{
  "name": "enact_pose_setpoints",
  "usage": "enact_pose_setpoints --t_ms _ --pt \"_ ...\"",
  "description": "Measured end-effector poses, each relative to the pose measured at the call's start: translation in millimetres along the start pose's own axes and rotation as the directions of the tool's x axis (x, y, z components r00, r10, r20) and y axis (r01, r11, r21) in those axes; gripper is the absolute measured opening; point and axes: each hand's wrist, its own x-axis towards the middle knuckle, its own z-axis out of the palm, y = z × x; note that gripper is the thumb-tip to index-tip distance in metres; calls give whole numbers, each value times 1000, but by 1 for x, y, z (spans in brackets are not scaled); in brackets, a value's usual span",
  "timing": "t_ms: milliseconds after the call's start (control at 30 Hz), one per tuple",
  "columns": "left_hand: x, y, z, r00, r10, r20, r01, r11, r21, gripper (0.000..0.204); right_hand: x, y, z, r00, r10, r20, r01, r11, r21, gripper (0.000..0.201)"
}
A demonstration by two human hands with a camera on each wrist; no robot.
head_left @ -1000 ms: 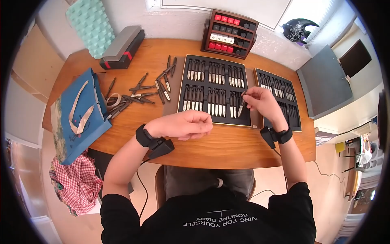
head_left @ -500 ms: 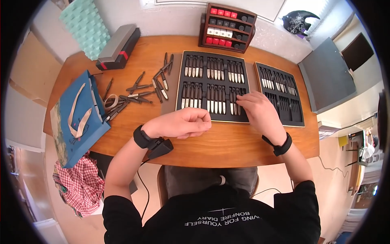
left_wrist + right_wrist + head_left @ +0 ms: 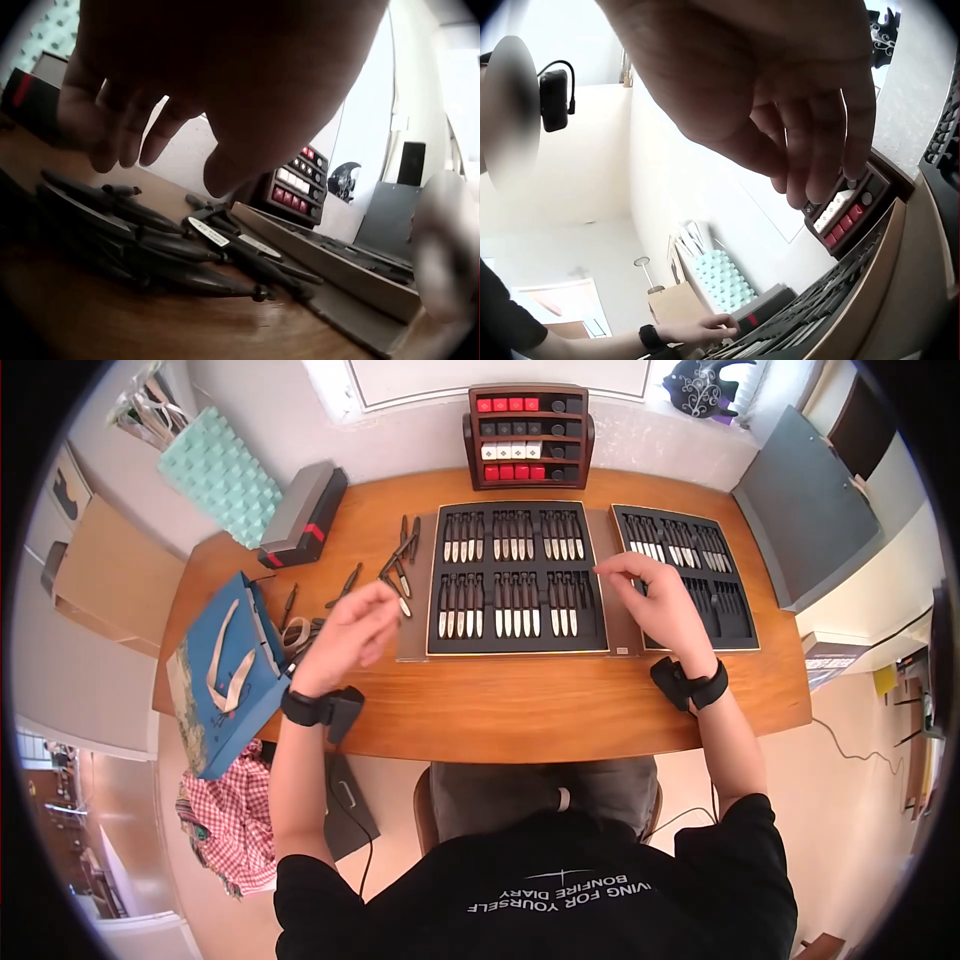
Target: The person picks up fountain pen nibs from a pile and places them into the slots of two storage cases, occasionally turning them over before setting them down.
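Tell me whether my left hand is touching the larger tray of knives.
Apart. The head view shows it: a strip of tabletop lies visible between the left hand and the tray's near side edge.

Front tabletop (image 3: 520,710): passable | bag (image 3: 222,678) blocks left | rack (image 3: 528,442) behind trays (image 3: 517,652)
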Motion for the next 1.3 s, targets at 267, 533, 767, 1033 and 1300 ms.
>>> enact_pose_setpoints --t_ms 267,533,767,1033,1300 --pt "23 -11 -61 922 230 -312 112 613 782 31 -3 1 -7 994 102 -36 -89 958 272 16" --pt "73 -14 -36 939 175 -298 268 176 947 42 -8 2 -12 998 51 -38 -41 969 242 17" --pt "93 -32 -48 965 235 -117 105 62 992 25 -8 -1 -13 999 47 -15 -43 974 221 17" --pt "86 -18 -61 952 270 -146 108 152 982 22 -9 -1 -15 999 41 -14 -38 980 197 17" --pt "76 -8 -79 910 325 -257 34 560 828 28 -8 -1 -11 999 33 -13 -30 982 185 16"
